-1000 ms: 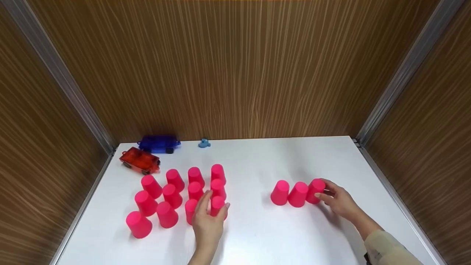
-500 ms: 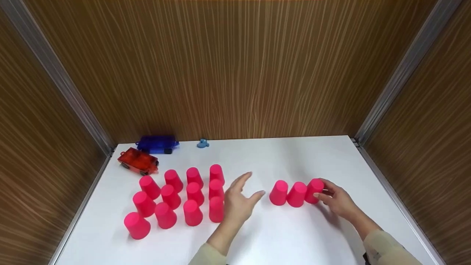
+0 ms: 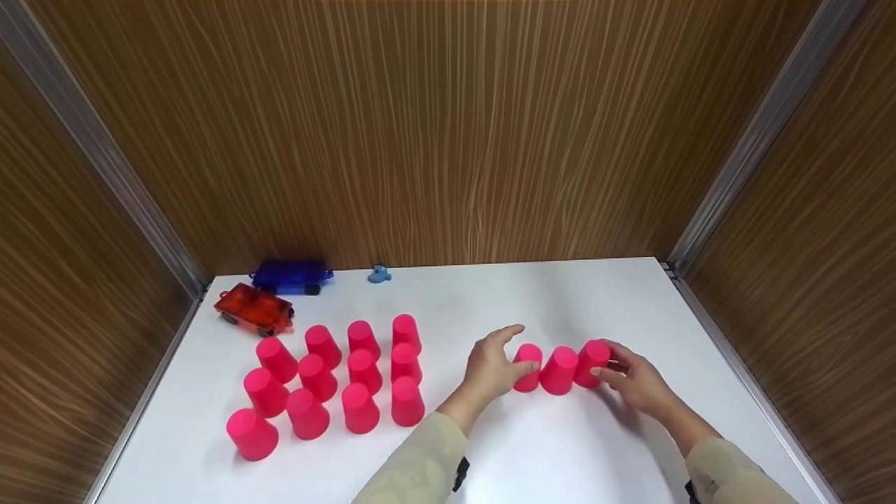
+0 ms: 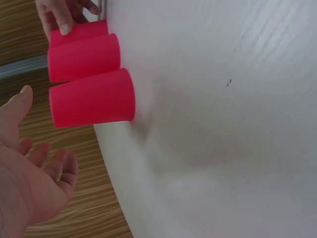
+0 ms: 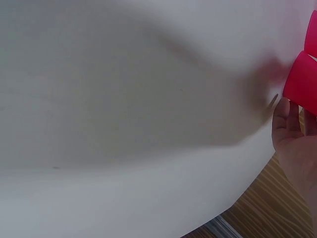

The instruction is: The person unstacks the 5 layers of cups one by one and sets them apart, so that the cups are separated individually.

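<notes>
Three pink cups stand upside down in a row on the right of the white table. My right hand (image 3: pixel 645 385) holds the right-end cup (image 3: pixel 591 364) between thumb and fingers. Beside it are the middle cup (image 3: pixel 559 372) and the left-end cup (image 3: pixel 526 358), close together. My left hand (image 3: pixel 488 367) is at the left-end cup, thumb and fingers spread apart. In the left wrist view, a gap shows between this left hand (image 4: pixel 34 178) and the nearest cup (image 4: pixel 93 99). The right wrist view shows my right hand (image 5: pixel 298 148) against its cup (image 5: pixel 303 82).
Several more upside-down pink cups (image 3: pixel 362 371) stand in rows on the left of the table (image 3: pixel 553 455). Behind them are a red toy wagon (image 3: pixel 253 308), a blue toy wagon (image 3: pixel 290 277) and a small blue toy (image 3: pixel 379 274). Wood-grain panels (image 3: pixel 448 140) enclose the table.
My left hand has left the front right cup of the left group and moved right to the row of three. My right hand has stayed on the right-end cup.
</notes>
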Available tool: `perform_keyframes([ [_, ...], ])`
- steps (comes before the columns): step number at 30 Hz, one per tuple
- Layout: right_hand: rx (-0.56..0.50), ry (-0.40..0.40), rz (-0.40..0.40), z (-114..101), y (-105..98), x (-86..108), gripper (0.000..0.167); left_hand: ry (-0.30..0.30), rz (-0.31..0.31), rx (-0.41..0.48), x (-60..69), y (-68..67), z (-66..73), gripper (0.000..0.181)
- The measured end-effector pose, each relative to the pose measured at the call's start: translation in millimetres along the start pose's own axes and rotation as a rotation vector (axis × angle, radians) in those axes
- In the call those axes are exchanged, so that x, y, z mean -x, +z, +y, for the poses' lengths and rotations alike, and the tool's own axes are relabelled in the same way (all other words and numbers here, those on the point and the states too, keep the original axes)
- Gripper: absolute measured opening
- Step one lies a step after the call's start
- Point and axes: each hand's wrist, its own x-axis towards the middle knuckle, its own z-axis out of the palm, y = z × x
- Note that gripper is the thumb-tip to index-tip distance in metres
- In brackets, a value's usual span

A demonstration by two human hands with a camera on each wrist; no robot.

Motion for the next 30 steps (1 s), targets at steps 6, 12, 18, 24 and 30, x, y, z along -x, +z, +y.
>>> perform_keyframes([
  [6, -0.003, -0.016, 0.003, -1, 0, -0.1, 0.072, -0.028, -0.038, -0.005, -5.0, 5.5, -7.1, 0.066],
  [12, -0.003, -0.054, -0.001, -4, 0, -0.8, 0.070, -0.031, -0.048, -0.003, -7.6, 7.9, -11.6, 0.063],
  [18, 0.001, -0.049, 0.003, -3, -2, -0.7, 0.069, -0.027, -0.067, 0.007, -9.2, 11.7, -13.1, 0.060],
  [24, 0.006, -0.033, 0.003, -2, -2, 1.1, 0.069, -0.036, -0.076, 0.010, -9.7, 11.7, -12.6, 0.056],
  [30, 0.008, -0.020, 0.007, -2, 0, 2.3, 0.070, -0.047, -0.076, 0.041, -8.1, 7.6, -16.1, 0.055],
])
